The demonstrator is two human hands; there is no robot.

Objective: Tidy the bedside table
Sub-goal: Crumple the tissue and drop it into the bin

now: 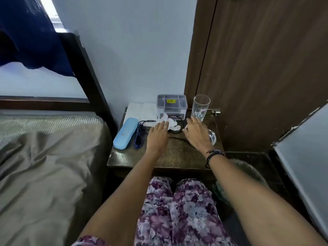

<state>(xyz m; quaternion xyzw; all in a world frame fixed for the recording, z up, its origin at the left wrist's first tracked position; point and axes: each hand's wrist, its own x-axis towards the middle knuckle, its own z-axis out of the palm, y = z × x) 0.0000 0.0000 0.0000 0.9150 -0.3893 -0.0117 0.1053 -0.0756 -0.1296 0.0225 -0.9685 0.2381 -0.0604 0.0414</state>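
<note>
On the dark wooden bedside table (175,157) lie a light blue glasses case (125,133), blue spectacles (138,139), a black cable (177,137), crumpled white tissue (171,122), a grey plastic organiser box (172,104) and an upright empty glass (201,107). A second glass or bottle (212,136) lies on its side at the right edge. My left hand (158,137) rests flat with fingertips on the tissue. My right hand (196,133) hovers over the table beside a small white scrap (185,128), fingers spread, next to the lying glass.
A bed with a grey-brown sheet (44,166) lies to the left, its dark frame post (85,73) against the wall. A brown wooden door (262,68) stands at the right. A folded white cloth (142,110) lies behind the case. A clear bin (248,171) sits below right.
</note>
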